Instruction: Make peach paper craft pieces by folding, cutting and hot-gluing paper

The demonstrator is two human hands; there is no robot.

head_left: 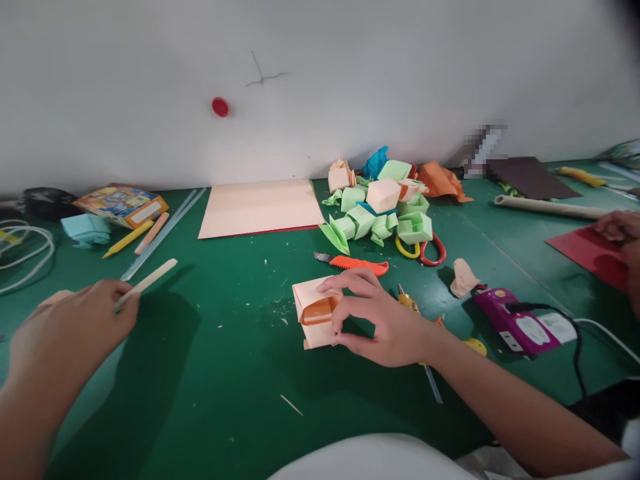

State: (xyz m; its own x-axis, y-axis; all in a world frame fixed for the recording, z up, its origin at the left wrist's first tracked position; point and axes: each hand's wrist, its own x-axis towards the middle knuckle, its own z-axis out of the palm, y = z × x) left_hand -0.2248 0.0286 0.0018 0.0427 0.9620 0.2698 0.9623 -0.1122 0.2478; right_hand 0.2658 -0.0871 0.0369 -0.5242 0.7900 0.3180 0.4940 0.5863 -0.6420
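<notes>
My left hand (83, 327) is closed around a flat, pale wooden stick (155, 275), which points up and right from between thumb and fingers. A peach folded-paper box (319, 337) with an opening in its side is pinched by my right hand (383, 320), thumb at the lower edge and fingers on top. Just behind the box lies an orange utility knife (360, 264) with its blade out. Under my right wrist is a yellow glue gun (409, 300), partly hidden, with a clear glue stick (433, 384) showing beyond the wrist.
Green and peach paper pieces (383, 195) are heaped at the back, beside scissors (433, 250). A peach sheet (260, 207) lies at back centre. Left are a colourful box (123, 203) and markers (127, 239). A purple power strip (517, 320) is right; another person's hand (617, 225) touches red paper (585, 257).
</notes>
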